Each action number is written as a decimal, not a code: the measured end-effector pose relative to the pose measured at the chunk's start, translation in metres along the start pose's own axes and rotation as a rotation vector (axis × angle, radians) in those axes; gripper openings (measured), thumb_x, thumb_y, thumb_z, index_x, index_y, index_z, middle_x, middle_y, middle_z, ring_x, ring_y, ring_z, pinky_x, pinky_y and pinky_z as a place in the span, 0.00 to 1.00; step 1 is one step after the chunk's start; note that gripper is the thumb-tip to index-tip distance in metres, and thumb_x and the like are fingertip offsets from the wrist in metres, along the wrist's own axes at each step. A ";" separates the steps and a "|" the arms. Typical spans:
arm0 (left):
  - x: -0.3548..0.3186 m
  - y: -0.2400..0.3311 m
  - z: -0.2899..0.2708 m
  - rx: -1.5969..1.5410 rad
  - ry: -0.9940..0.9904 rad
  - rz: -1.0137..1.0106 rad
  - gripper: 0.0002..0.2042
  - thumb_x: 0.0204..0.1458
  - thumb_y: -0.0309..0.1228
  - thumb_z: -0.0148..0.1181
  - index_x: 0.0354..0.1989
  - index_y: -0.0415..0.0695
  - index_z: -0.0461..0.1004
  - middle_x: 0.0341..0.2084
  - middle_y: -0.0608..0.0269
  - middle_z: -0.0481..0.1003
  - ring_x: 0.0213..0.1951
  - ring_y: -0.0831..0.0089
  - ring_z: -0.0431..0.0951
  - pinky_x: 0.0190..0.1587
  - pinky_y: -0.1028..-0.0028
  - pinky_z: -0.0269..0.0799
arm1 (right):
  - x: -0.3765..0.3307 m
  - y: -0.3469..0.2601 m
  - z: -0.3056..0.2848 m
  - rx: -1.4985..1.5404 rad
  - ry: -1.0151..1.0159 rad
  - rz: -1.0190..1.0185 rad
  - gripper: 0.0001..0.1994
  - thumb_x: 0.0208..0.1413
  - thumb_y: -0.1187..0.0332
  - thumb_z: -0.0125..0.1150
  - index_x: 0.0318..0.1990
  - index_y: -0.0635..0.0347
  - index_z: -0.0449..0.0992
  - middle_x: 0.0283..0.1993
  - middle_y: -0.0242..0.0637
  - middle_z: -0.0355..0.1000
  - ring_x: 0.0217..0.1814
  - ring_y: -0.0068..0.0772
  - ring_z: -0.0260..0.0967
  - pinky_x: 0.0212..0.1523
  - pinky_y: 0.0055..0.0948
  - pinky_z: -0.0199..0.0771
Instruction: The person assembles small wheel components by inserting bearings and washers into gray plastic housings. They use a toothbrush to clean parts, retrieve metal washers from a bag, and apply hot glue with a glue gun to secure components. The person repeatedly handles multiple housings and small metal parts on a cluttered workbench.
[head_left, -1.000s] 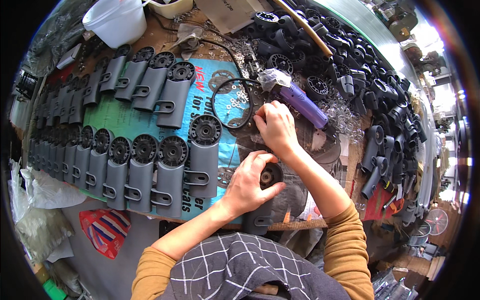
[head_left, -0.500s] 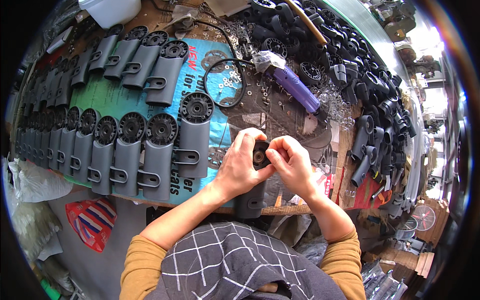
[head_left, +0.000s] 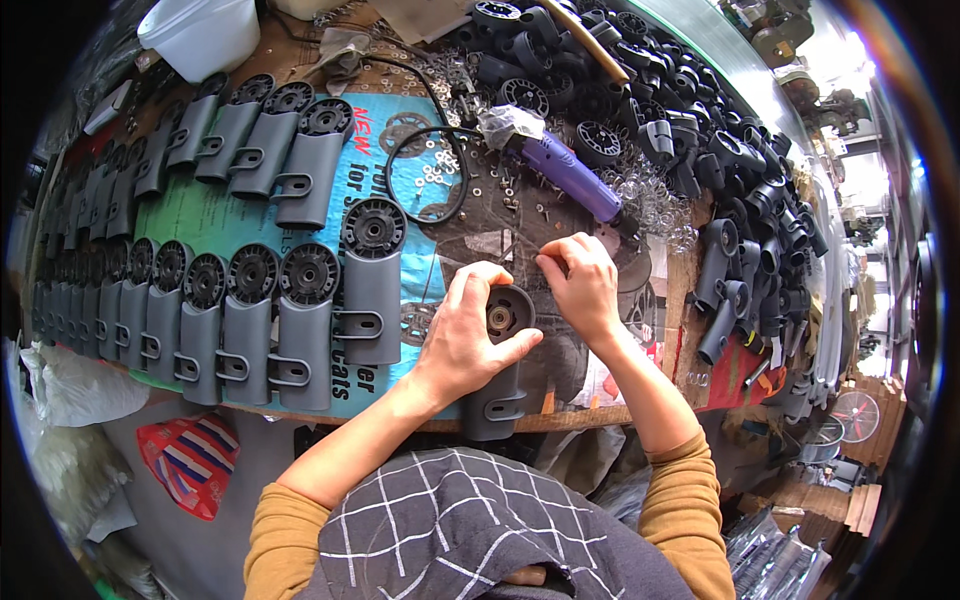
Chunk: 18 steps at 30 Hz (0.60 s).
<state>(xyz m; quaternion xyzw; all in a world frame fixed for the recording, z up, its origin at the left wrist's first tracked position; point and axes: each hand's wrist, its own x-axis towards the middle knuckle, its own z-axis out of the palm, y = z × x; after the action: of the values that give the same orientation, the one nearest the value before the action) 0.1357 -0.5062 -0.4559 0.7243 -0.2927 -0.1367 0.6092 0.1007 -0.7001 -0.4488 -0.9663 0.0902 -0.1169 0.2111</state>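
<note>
My left hand [head_left: 462, 345] grips a dark grey plastic housing [head_left: 508, 309] by its round head, thumb on the near side and fingers round the left. The housing's lower part, with a looped tab, points toward me over the table edge. A brass-coloured ring shows in the centre of its round recess. My right hand [head_left: 580, 283] is up and to the right of the housing, apart from it. Its thumb and fingers are curled together; whatever they hold, if anything, is hidden.
Rows of similar grey housings [head_left: 372, 300] fill the table's left side. Beyond my hands lie a purple power screwdriver [head_left: 572, 178], a looped black cable [head_left: 462, 180], scattered nuts [head_left: 432, 180] and a heap of springs [head_left: 655, 200]. Black plastic parts [head_left: 600, 95] pile up at the far right. A white tub [head_left: 205, 38] stands far left.
My right hand has lifted off the housing's round head and moved up and slightly right. My left hand still holds the housing, its thumb now lower. The view has shifted a little.
</note>
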 end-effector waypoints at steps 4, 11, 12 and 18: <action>0.000 0.000 0.000 0.021 0.005 0.001 0.33 0.40 0.37 0.74 0.53 0.39 0.63 0.46 0.52 0.67 0.49 0.59 0.71 0.52 0.65 0.68 | 0.010 -0.011 -0.001 -0.054 -0.064 -0.001 0.05 0.50 0.70 0.64 0.30 0.60 0.76 0.31 0.38 0.70 0.38 0.42 0.69 0.42 0.38 0.69; 0.001 -0.003 0.003 -0.001 0.051 0.064 0.31 0.39 0.33 0.72 0.51 0.38 0.62 0.44 0.47 0.66 0.47 0.51 0.70 0.50 0.60 0.69 | -0.021 -0.053 -0.034 0.333 -0.137 0.022 0.04 0.46 0.71 0.68 0.27 0.59 0.78 0.24 0.33 0.68 0.28 0.31 0.67 0.30 0.32 0.67; 0.001 -0.004 0.003 -0.003 0.052 0.065 0.31 0.39 0.32 0.72 0.51 0.38 0.62 0.44 0.47 0.66 0.47 0.51 0.70 0.50 0.60 0.69 | -0.023 -0.057 -0.033 0.350 -0.189 0.023 0.04 0.46 0.71 0.68 0.28 0.59 0.79 0.24 0.34 0.68 0.28 0.32 0.67 0.31 0.32 0.67; 0.000 -0.005 0.004 -0.002 0.058 0.065 0.30 0.39 0.31 0.70 0.51 0.39 0.62 0.45 0.46 0.66 0.47 0.50 0.71 0.50 0.60 0.69 | -0.024 -0.061 -0.024 0.381 -0.177 0.052 0.04 0.46 0.71 0.69 0.29 0.60 0.81 0.24 0.36 0.70 0.29 0.34 0.68 0.32 0.32 0.68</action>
<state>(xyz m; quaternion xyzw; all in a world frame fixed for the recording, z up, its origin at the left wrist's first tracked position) 0.1350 -0.5086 -0.4619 0.7173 -0.2980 -0.0961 0.6224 0.0787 -0.6492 -0.4056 -0.9126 0.0724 -0.0413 0.4002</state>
